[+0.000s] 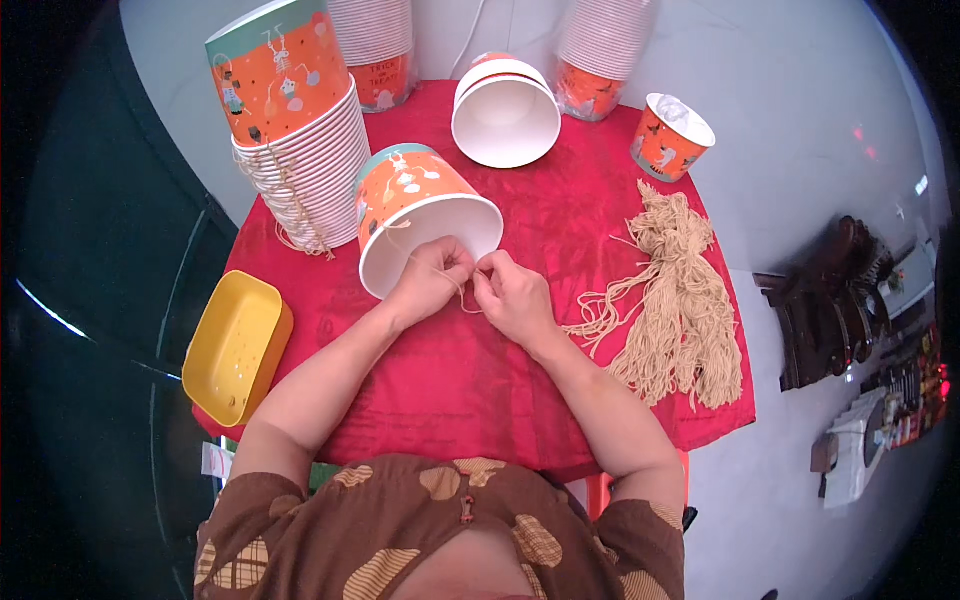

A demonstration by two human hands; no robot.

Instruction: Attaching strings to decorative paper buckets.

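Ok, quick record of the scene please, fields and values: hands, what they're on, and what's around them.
Left hand: fingers pinching thin string
Right hand: fingertips pinched beside the left hand's, on the string
Bucket: orange, on its side, mouth toward the person, in front of the hands
Right side: bundle of tan string
Left side: yellow box, tall bucket stack
Surface: red cloth

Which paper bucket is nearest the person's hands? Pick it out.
The tipped orange bucket, its white mouth facing the left hand and right hand. The tall left stack, rear buckets and far-right bucket sit farther off.
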